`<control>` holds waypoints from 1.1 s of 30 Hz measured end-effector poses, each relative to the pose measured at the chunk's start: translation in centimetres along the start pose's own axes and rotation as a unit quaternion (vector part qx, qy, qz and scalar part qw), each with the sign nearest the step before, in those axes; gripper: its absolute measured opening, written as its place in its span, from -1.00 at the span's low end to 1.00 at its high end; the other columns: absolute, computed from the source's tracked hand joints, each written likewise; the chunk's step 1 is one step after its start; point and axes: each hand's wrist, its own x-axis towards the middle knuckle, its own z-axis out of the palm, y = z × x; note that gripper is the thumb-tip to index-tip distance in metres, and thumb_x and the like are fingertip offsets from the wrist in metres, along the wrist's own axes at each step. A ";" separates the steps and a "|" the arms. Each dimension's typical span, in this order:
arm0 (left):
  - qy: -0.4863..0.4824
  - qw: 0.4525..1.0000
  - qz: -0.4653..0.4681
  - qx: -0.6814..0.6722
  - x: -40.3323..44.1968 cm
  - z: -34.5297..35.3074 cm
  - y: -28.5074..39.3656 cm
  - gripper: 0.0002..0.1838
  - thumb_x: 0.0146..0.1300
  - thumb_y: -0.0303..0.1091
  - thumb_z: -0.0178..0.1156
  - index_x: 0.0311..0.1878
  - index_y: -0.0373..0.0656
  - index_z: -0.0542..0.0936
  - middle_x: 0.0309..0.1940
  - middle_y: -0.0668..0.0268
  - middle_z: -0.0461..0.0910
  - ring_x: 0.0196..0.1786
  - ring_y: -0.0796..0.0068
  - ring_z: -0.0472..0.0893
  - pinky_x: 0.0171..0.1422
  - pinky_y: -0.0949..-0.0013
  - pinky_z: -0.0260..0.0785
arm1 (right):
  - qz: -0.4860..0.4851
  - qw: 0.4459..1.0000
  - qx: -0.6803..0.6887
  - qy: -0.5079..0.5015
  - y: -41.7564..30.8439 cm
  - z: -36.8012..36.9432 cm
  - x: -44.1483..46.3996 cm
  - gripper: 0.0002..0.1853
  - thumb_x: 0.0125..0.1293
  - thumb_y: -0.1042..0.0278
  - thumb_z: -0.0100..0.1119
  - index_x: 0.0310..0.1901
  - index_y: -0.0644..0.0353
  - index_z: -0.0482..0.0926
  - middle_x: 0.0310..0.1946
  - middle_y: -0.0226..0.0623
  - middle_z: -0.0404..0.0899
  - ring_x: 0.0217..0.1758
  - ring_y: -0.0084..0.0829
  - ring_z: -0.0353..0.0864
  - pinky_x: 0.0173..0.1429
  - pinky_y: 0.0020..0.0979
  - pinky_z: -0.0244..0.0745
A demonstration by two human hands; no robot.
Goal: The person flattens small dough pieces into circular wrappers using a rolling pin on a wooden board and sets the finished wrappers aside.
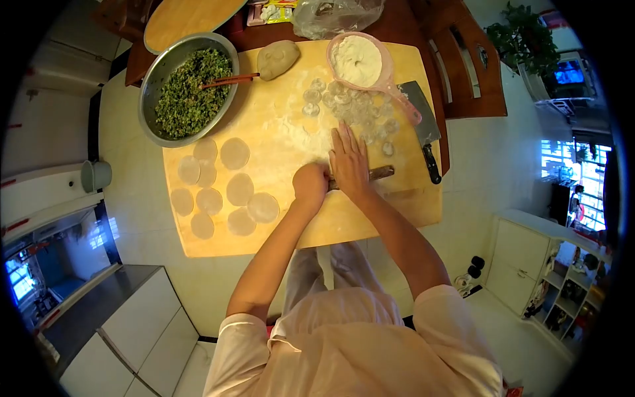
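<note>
Near the front middle of the wooden board (291, 231), a short dark rolling pin (381, 173) lies under my right hand (349, 159), whose fingers stretch forward flat over it. My left hand (311, 183) is closed beside it at the pin's left end; what its fingers hold is hidden. Several thin round dough wrappers (240, 190) lie on the left of the board. Beyond my right hand, small floured dough pieces (360, 109) are scattered, next to a pink-handled bowl of flour (356, 61).
A metal bowl of chopped green filling (155, 126) with chopsticks (231, 80) stands at the back left. Beside it sits a dough lump (278, 59). A cleaver (423, 119) lies along the right edge. Behind are a plastic bag (337, 16) and a wooden chair (463, 66).
</note>
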 end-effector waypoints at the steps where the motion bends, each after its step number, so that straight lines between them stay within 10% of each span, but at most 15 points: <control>1: -0.035 0.999 -0.009 0.006 0.2 -0.2 -0.2 -0.89 0.04 -0.34 0.22 -0.46 -0.09 0.70 -0.47 0.08 0.63 -0.33 0.06 0.63 -0.24 0.14 0.45 | 0.005 1.000 0.006 0.005 -0.1 -0.1 0.3 -0.52 0.35 0.42 0.02 0.30 0.30 0.37 0.45 -0.09 0.19 0.51 -0.11 0.14 0.48 0.06 0.04; 6: -0.038 0.933 -0.132 -0.333 -1.3 2.1 -4.3 -0.94 0.00 -0.38 0.29 -0.44 -0.11 0.70 -0.47 0.15 0.66 -0.39 0.20 0.64 -0.25 0.25 0.46 | -0.017 0.997 -0.058 -0.051 -0.2 -1.8 -8.0 -0.49 0.32 0.34 0.08 0.30 0.26 0.38 0.46 -0.11 0.17 0.51 -0.18 0.16 0.47 0.04 0.08; 14: 0.011 1.000 -0.007 0.003 0.2 -0.1 -0.5 -0.91 -0.03 -0.33 0.29 -0.49 -0.12 0.67 -0.49 0.12 0.63 -0.37 0.04 0.62 -0.28 0.09 0.43 | 0.002 1.000 -0.026 0.009 -0.3 0.0 1.0 -0.49 0.34 0.36 0.06 0.30 0.31 0.36 0.46 -0.04 0.15 0.50 -0.11 0.15 0.48 0.02 0.08; 22: -0.079 0.959 -0.107 -0.250 -2.0 -0.7 -2.2 -0.91 0.06 -0.46 0.32 -0.35 -0.21 0.62 -0.55 0.28 0.62 -0.48 0.45 0.60 -0.32 0.38 0.42 | -0.022 0.997 -0.067 -0.022 -0.6 -0.7 -6.0 -0.48 0.29 0.33 0.09 0.28 0.30 0.39 0.43 -0.02 0.21 0.49 -0.10 0.19 0.45 0.08 0.11; 27: 0.023 1.000 -0.007 -0.009 0.2 0.0 -0.3 -0.88 -0.03 -0.37 0.21 -0.43 -0.10 0.71 -0.46 0.07 0.64 -0.37 0.01 0.62 -0.25 0.12 0.45 | 0.004 1.000 0.001 0.027 -0.3 0.6 0.9 -0.49 0.31 0.34 0.07 0.28 0.31 0.39 0.45 -0.06 0.18 0.51 -0.10 0.15 0.47 0.09 0.08; 33: -0.033 0.937 -0.157 -0.311 -1.6 0.8 -4.3 -0.95 0.00 -0.38 0.27 -0.43 -0.06 0.68 -0.45 0.14 0.65 -0.37 0.13 0.63 -0.28 0.21 0.45 | -0.014 0.995 -0.073 -0.059 -0.5 -1.0 -8.9 -0.48 0.34 0.35 0.04 0.33 0.27 0.35 0.46 -0.10 0.16 0.52 -0.14 0.13 0.48 0.06 0.06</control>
